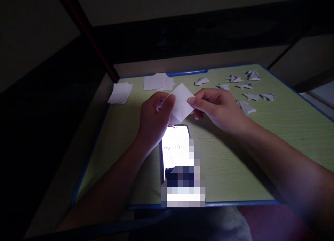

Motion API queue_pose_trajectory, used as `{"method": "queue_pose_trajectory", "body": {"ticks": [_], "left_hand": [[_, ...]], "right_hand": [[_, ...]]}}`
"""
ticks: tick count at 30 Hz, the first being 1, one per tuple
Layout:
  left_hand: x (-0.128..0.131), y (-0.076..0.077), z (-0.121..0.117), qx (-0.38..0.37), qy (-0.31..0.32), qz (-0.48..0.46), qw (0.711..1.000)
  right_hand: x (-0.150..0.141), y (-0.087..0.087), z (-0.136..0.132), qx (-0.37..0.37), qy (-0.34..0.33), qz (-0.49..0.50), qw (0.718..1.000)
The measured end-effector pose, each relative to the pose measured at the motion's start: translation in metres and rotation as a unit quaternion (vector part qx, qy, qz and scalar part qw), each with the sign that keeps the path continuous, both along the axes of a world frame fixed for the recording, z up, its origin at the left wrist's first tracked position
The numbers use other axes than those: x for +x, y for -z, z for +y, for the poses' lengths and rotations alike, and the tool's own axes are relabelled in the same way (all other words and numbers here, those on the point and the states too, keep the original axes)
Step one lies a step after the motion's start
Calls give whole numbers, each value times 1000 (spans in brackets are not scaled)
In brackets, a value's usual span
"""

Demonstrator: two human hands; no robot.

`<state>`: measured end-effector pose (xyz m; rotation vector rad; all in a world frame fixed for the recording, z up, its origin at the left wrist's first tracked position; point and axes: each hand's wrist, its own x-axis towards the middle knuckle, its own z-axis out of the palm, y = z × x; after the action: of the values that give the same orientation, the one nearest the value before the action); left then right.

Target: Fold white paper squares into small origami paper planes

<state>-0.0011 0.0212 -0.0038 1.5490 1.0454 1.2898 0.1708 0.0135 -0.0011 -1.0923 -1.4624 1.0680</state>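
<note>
A small white square of paper is held up above the green table, turned like a diamond. My left hand pinches its left corner with the fingers closed. My right hand pinches its right side between thumb and fingers. Just below the paper a phone lies on the table with its bright screen showing a running timer.
Two stacks of white paper squares lie at the table's far left. Several folded paper figures are spread over the far right. The table has a blue rim. Dark furniture surrounds it.
</note>
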Motion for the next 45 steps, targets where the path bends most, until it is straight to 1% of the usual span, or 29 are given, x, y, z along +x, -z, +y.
{"method": "queue_pose_trajectory", "body": {"ticks": [3,7,12,15,18,20,23,25,29,32,34,37,41,45], "left_hand": [[0,0,0,-11,4,5,1000],[-1,0,-1,-17,26,19,999],[-3,1,1,-59,-2,-2,998],[-4,2,1,-64,-9,-9,998],[-4,3,2,-68,13,-6,998],[-4,3,3,-56,23,13,998],[-5,3,7,5,1,46,999],[-6,3,9,37,-23,47,998],[-8,5,12,32,-57,35,997],[-8,6,12,19,-69,33,997],[-8,6,12,3,-64,23,998],[-7,8,11,-13,-37,11,999],[-6,11,12,1,-12,13,1000],[-6,11,11,10,2,7,1000]], "right_hand": [[0,-1,0,0,10,5,1000],[-1,-3,-1,1,26,1,1000],[-2,-5,-1,-32,33,51,998],[-3,-5,0,-47,26,68,996],[-3,-4,1,-53,24,66,996],[-1,-2,2,-51,27,61,996],[1,2,3,-41,41,41,998],[2,4,3,-33,46,21,998],[-1,5,1,3,54,-16,998],[-4,4,1,27,59,-24,998],[-6,4,1,28,57,-12,998],[-7,4,1,29,64,4,997],[-7,3,1,32,79,8,996],[-7,3,-1,22,71,9,997]]}}
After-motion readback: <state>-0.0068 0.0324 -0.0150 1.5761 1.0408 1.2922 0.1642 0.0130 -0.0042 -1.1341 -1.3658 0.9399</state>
